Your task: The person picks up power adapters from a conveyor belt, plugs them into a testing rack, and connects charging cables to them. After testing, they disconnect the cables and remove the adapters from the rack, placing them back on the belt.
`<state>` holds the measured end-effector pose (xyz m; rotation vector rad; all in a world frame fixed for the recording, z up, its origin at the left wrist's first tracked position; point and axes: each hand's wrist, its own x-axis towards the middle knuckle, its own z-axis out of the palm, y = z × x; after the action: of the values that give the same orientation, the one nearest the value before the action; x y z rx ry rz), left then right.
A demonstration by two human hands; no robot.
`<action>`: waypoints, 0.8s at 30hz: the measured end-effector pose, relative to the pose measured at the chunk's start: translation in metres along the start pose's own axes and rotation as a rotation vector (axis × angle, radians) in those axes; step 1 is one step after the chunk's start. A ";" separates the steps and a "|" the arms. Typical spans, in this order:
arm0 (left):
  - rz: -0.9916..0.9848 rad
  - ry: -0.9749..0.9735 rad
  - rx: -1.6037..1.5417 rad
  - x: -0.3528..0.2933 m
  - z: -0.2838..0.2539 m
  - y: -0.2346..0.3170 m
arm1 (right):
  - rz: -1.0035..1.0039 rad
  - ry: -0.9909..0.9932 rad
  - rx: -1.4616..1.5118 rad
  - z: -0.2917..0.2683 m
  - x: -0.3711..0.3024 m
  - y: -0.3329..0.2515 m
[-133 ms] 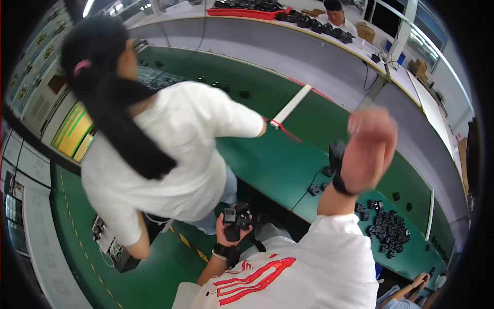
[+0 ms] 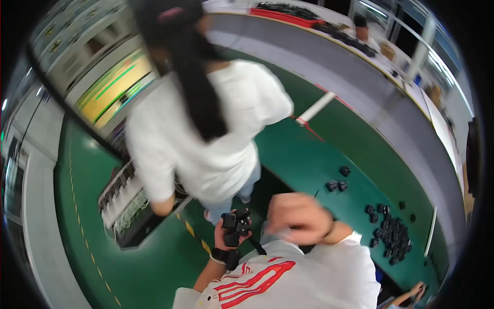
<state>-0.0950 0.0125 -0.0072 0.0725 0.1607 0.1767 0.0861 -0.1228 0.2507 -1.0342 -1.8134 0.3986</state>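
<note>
My left hand (image 2: 219,239) is closed around several small black block-shaped parts (image 2: 231,238), held low in front of my body. One of them has a grey square face toward me. Blurred by motion, my right hand (image 2: 301,219) hangs just right of the left one, over my lap. Its fingers look curled, but whether anything is in them cannot be made out. Beyond it, a few similar black parts (image 2: 337,186) lie on the green bench (image 2: 288,159).
A large pile of black parts (image 2: 393,237) covers the bench to the right. A person in a white shirt (image 2: 206,129) stands close at my left front. A box of cables (image 2: 128,206) is at the left. Behind runs a shelf with a red tray (image 2: 283,17); another person's hands (image 2: 417,291) show lower right.
My right hand has swung down and left from above the bench to beside my left hand. The view has shifted, and the person in white appears further right. My left hand keeps its hold.
</note>
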 end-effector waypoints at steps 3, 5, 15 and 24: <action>0.080 0.093 0.011 -0.132 -0.007 0.049 | 0.593 0.155 -0.049 0.191 0.008 0.061; 0.215 0.085 -0.020 -0.193 -0.025 0.064 | 0.554 -0.030 0.053 0.275 0.005 0.091; 0.754 0.413 -0.155 -0.338 -0.023 0.100 | 0.398 -0.523 0.319 0.441 0.107 0.093; 0.601 0.194 -0.288 -0.292 -0.055 0.217 | 0.941 0.017 1.094 0.428 0.176 0.196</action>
<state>-0.4245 0.1759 0.0022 -0.1881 0.3026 0.8050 -0.2198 0.2035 0.0228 -0.9573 -0.6990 1.6894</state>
